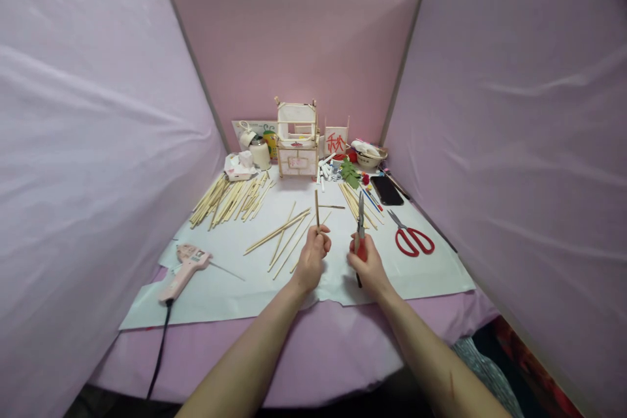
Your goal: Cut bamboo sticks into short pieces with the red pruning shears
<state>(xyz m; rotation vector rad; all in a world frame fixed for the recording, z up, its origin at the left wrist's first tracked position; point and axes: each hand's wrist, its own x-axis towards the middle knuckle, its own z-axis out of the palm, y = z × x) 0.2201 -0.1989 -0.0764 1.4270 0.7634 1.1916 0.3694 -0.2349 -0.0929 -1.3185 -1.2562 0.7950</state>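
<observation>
One wooden stick (317, 209) stood nearly upright in the left hand (312, 258), fingers closed around its lower end! Just beside, at three o'clock, the right hand (367, 261) had its fingers wrapped around red-handled pliers (361, 222), tips up, well clear of that stick. Out at nine o'clock from the hands lay a pink glue gun (183, 274), black cord (164, 333) trailing over the near edge; between two and three, red-handled scissors (414, 241). Up at ten, loose sticks (284, 235) crisscrossed, and farther that way spread a thick heap of sticks (230, 199). Over to one o'clock: a black phone (386, 190)! Beyond, at twelve, showed a green leaf (350, 173), and just short of twelve stood a little stick-framed house (298, 160), a pale jar (260, 153) at its nine o'clock side, before the pink back panel (294, 39).
</observation>
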